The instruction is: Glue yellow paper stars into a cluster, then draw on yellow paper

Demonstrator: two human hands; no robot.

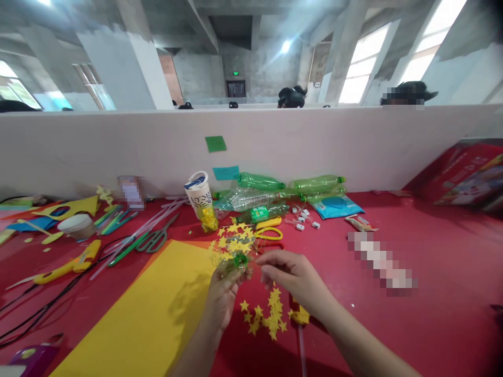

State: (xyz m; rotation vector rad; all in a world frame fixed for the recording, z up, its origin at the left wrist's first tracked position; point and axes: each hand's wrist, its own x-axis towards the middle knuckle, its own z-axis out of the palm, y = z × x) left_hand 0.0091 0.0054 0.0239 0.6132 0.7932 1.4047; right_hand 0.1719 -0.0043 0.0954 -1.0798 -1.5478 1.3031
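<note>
One green bottle piece (236,265) gripped in left hand (225,293), right hand (288,269) pinched beside it, contents unclear

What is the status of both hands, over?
Left hand holds translucent green plastic piece. Right hand close beside it; grip unclear. Nearby: small yellow stars, loose on red tabletop.

Bottles (261,181) at back, stars (274,312) in front
Behind the bottles rises the partition (118,146); the cup (198,199) is left of them. The paper sheet (153,309) lies left of the stars, scissors (162,233) beside its far end, glue gun (80,259) farther left.
</note>
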